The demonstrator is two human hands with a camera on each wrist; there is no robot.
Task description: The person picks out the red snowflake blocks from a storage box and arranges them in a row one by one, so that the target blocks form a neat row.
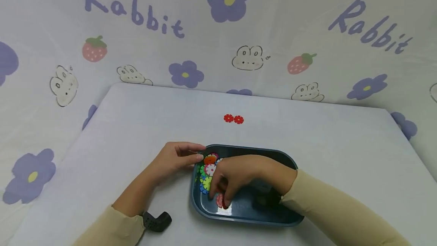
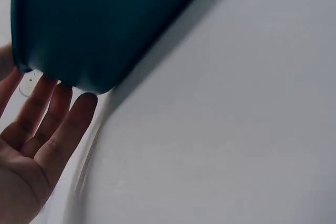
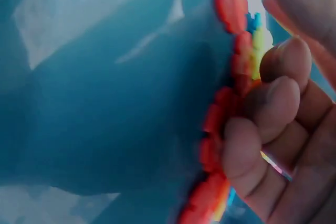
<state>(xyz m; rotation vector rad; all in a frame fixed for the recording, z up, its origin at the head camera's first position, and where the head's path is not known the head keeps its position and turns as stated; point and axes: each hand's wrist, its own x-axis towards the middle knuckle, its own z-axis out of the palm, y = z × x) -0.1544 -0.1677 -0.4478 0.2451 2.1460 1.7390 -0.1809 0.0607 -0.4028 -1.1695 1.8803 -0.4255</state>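
A dark blue tray point(image 1: 252, 221) lies on the white table, with flower-shaped plastic discs point(image 1: 206, 181) in several colours bunched at its left end. My left hand point(image 1: 179, 156) holds the tray's upper left corner, thumb over the rim; in the left wrist view its fingertips point(image 2: 86, 100) touch the outer wall. Inside the tray my right hand point(image 1: 239, 172) reaches down with bent fingers, thumb and forefinger apart. Its fingertips point(image 3: 244, 135) press against a row of red discs point(image 3: 212, 124) in the right wrist view. I cannot tell whether it grips one.
Two red discs point(image 1: 233, 119) lie side by side on the table beyond the tray. A black curved piece point(image 1: 157, 221) sits at the left cuff. Behind the table hangs a cloth point(image 1: 205, 41) printed with rabbits, flowers and strawberries.
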